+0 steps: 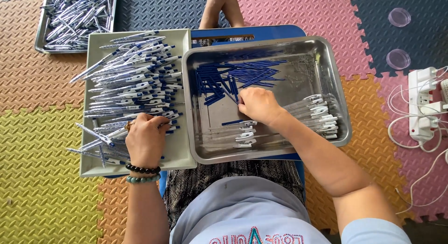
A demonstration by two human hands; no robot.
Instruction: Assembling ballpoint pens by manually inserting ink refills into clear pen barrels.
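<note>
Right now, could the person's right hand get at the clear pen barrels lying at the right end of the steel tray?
Probably yes. The right hand rests inside the steel tray, by the blue refills, and the clear pen barrels lie uncovered just beside its wrist, with nothing between them.

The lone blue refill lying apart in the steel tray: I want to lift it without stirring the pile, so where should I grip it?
Pinch the blue refill at mid-length from above. It lies flat on the steel tray, almost level, clear of the refill pile, just below the right hand; thumb and forefinger fit on its long sides.
</note>
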